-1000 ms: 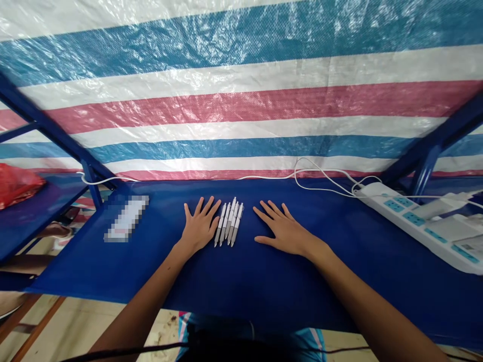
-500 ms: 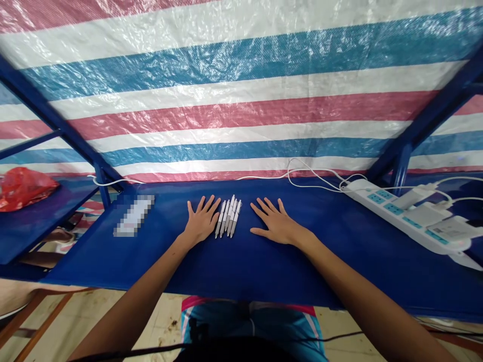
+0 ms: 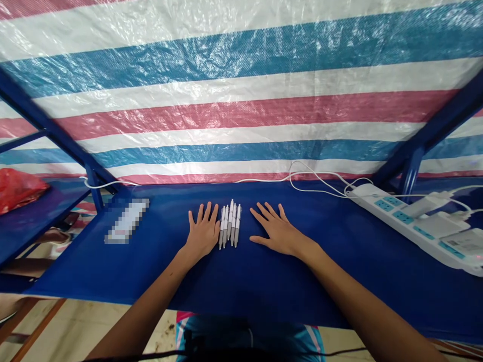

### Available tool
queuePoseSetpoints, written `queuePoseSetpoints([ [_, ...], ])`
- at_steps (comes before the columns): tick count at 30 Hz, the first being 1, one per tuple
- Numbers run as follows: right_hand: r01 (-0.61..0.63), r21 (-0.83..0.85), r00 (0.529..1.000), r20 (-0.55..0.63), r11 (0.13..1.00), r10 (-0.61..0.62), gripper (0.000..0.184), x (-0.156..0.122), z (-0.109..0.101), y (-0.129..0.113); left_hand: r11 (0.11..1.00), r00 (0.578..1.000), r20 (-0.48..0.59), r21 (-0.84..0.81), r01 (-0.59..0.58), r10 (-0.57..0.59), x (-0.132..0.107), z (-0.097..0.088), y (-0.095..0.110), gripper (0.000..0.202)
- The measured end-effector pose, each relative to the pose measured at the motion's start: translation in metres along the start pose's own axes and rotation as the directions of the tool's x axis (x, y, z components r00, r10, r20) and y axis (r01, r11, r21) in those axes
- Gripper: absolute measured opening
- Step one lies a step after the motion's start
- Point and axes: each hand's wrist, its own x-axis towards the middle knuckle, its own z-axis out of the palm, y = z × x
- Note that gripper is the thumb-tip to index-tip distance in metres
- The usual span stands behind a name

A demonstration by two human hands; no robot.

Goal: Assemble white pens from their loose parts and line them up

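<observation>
Several white pens (image 3: 229,226) lie side by side in a row on the blue table (image 3: 264,271), pointing away from me. My left hand (image 3: 204,231) lies flat and open just left of them, its fingers almost touching the nearest pen. My right hand (image 3: 277,231) rests flat and open a short way to the right of the pens, fingers spread. Neither hand holds anything.
A blurred white flat object (image 3: 126,226) lies at the left of the table. A white power strip (image 3: 415,223) with plugged-in chargers and white cables (image 3: 320,178) sits at the right. A striped tarpaulin (image 3: 241,100) hangs behind. A red bag (image 3: 18,186) rests on the left shelf.
Both hands stay flat beside the pens. The view has shifted a little; my left hand's fingers have drawn closer together.
</observation>
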Motion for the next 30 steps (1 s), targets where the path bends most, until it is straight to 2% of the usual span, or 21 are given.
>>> queuePoseSetpoints([
  [3,0.048,0.018,0.999,-0.012,0.999,-0.048,0.084,0.000,0.000,-0.001,0.997,0.999,0.013,-0.062,-0.046,0.047,0.002,-0.005,0.001,0.061],
  [8,0.125,0.056,0.992,-0.014,0.991,-0.124,0.078,0.001,0.003,-0.005,0.944,0.955,0.043,-0.171,-0.282,0.293,0.006,-0.019,0.001,0.073],
  [14,0.100,0.079,0.994,0.042,0.992,-0.103,0.079,0.001,0.002,-0.007,0.914,0.939,0.009,-0.232,-0.333,0.345,0.002,-0.026,0.001,0.066],
  [16,0.107,0.080,0.993,0.040,0.991,-0.110,0.079,0.001,0.002,-0.005,0.921,0.953,-0.041,-0.246,-0.302,0.301,-0.004,-0.029,-0.008,0.059],
  [18,0.119,0.083,0.992,0.028,0.989,-0.122,0.079,0.001,0.002,-0.004,0.942,0.972,-0.109,-0.247,-0.228,0.207,-0.013,-0.034,-0.028,0.051],
  [20,0.126,0.089,0.991,0.024,0.988,-0.128,0.078,0.001,0.003,-0.002,0.965,0.978,-0.192,-0.231,-0.121,0.076,-0.022,-0.039,-0.059,0.047],
  [22,0.122,0.094,0.992,0.030,0.988,-0.125,0.078,0.001,0.004,0.000,0.980,0.962,-0.271,-0.198,-0.015,-0.040,-0.032,-0.044,-0.096,0.045],
  [24,0.120,0.100,0.992,0.031,0.988,-0.124,0.078,0.001,0.004,0.000,0.987,0.936,-0.336,-0.148,0.059,-0.106,-0.039,-0.050,-0.131,0.043],
  [26,0.123,0.107,0.992,0.028,0.987,-0.127,0.077,0.001,0.004,0.000,0.984,0.923,-0.341,-0.084,0.159,-0.178,-0.042,-0.054,-0.158,0.044],
  [27,0.122,0.109,0.992,0.029,0.986,-0.126,0.077,0.001,0.004,0.000,0.968,0.909,-0.334,-0.054,0.245,-0.249,-0.042,-0.055,-0.168,0.047],
  [29,0.117,0.111,0.992,0.037,0.987,-0.121,0.077,0.001,0.004,-0.001,0.920,0.883,-0.280,-0.006,0.392,-0.378,-0.041,-0.055,-0.183,0.053],
  [30,0.113,0.112,0.992,0.043,0.987,-0.119,0.077,0.001,0.003,-0.001,0.907,0.881,-0.244,0.012,0.421,-0.405,-0.040,-0.054,-0.189,0.055],
])
